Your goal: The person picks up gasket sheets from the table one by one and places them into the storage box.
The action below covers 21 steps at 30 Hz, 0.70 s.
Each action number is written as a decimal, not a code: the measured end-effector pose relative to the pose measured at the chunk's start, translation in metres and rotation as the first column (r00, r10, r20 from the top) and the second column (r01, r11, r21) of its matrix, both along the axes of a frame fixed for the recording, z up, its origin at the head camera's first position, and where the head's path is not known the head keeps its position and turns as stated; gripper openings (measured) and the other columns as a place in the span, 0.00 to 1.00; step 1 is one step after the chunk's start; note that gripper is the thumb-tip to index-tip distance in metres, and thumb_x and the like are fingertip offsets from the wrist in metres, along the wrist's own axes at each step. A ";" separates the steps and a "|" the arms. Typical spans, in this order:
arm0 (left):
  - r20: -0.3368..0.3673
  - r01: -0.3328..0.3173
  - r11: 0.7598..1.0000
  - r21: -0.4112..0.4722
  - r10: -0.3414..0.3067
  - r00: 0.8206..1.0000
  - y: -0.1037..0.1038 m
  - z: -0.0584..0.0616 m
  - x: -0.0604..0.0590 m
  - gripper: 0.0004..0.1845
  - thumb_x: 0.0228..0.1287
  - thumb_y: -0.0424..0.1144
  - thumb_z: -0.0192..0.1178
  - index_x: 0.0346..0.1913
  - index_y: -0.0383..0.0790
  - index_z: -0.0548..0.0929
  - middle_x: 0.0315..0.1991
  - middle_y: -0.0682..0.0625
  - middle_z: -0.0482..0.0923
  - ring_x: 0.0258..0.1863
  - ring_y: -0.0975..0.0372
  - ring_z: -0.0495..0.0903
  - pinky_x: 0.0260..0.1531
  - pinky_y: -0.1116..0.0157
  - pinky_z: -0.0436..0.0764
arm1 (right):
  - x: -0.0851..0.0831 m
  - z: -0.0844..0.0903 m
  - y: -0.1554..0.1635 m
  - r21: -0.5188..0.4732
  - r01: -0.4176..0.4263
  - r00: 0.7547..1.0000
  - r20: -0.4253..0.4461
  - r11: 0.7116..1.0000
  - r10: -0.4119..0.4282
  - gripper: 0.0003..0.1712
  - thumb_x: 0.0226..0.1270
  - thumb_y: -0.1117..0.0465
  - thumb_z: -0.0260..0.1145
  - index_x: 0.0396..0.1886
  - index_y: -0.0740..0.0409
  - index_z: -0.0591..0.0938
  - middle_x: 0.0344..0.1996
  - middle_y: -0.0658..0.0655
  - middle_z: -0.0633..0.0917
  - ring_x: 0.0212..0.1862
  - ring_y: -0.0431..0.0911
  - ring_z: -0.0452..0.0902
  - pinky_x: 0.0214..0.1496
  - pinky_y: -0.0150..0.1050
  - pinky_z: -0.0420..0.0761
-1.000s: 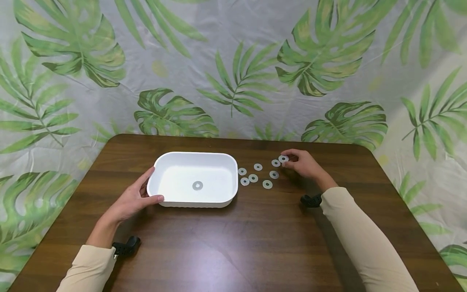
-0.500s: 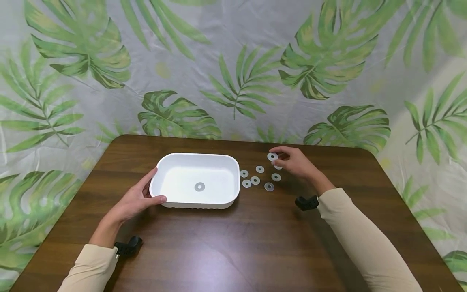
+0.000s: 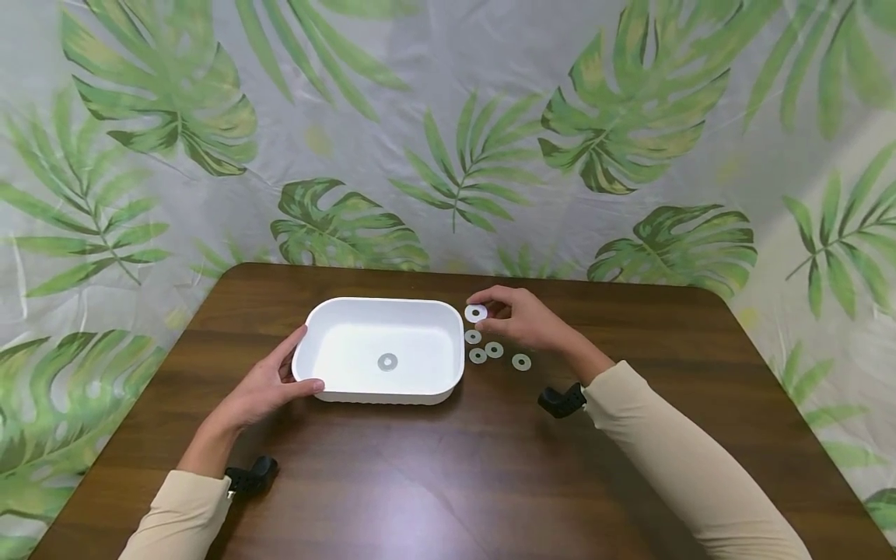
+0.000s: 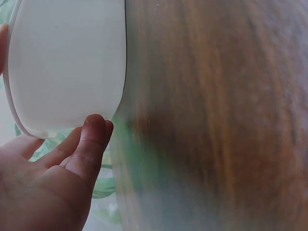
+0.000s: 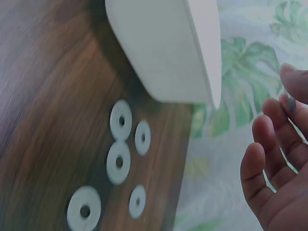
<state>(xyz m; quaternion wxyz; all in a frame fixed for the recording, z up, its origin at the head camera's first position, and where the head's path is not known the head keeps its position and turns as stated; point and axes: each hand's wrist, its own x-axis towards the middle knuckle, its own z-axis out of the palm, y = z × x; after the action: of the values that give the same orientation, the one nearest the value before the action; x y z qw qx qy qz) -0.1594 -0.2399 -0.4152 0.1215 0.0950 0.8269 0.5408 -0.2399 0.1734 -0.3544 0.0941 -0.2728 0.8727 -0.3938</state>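
The right hand [image 3: 523, 317] pinches a round, metallic-grey washer [image 3: 470, 316] near the right rim of the white, rectangular, plastic-looking tub [image 3: 389, 392]; the left hand [image 3: 260, 386] grips its left end. Slack fingertip pressure could drop the washer outside.

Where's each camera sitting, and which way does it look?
Head: worn on the head, looking forward and down at the white tub, flat rings and table; left hand, right hand and both sleeves show.
Left wrist: on the left wrist, facing the tub's left end; the left hand shows.
Right wrist: on the right wrist, looking across loose rings toward the tub's right end; part of the right hand shows.
Shared: both wrist views show the tub, from opposite ends.
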 end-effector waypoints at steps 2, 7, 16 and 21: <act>-0.003 -0.003 1.000 0.000 0.003 1.000 0.002 -0.002 0.000 0.55 0.61 0.38 0.69 0.80 0.39 0.40 0.79 0.32 0.46 0.68 0.45 0.64 0.46 0.81 0.73 | 0.002 0.000 -0.007 0.001 -0.012 1.000 -0.008 1.000 0.012 0.23 0.67 0.62 0.68 0.61 0.57 0.80 0.51 0.59 0.84 0.48 0.50 0.82 0.52 0.45 0.80; 0.003 -0.014 1.000 -0.006 0.014 1.000 0.004 -0.005 0.001 0.55 0.61 0.37 0.69 0.80 0.38 0.41 0.79 0.31 0.46 0.68 0.46 0.64 0.46 0.80 0.74 | 0.004 0.001 -0.025 -0.001 -0.055 0.998 0.006 0.998 0.055 0.23 0.67 0.61 0.69 0.61 0.57 0.80 0.48 0.58 0.84 0.44 0.47 0.81 0.48 0.40 0.80; 0.005 -0.005 1.000 0.006 0.005 1.000 0.004 -0.003 0.001 0.56 0.61 0.38 0.69 0.80 0.39 0.39 0.79 0.32 0.43 0.70 0.43 0.62 0.47 0.81 0.73 | 0.007 0.002 -0.057 -0.021 -0.110 0.994 0.002 0.994 0.110 0.22 0.65 0.62 0.69 0.59 0.57 0.81 0.53 0.56 0.85 0.45 0.44 0.81 0.48 0.41 0.81; 0.014 -0.009 1.000 0.010 0.009 1.000 -0.001 -0.001 0.001 0.56 0.62 0.38 0.69 0.81 0.41 0.38 0.80 0.32 0.42 0.71 0.42 0.61 0.46 0.82 0.72 | 0.005 -0.003 -0.076 -0.046 -0.142 0.990 -0.006 0.989 0.142 0.22 0.66 0.63 0.69 0.60 0.60 0.81 0.54 0.59 0.85 0.47 0.47 0.82 0.52 0.43 0.81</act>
<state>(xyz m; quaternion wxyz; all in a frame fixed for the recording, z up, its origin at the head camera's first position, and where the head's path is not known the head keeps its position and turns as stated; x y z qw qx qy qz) -0.1583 -0.2412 -0.4166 0.1245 0.0879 0.8238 0.5460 -0.2347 0.0978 -0.3578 0.1141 -0.3370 0.8418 -0.4059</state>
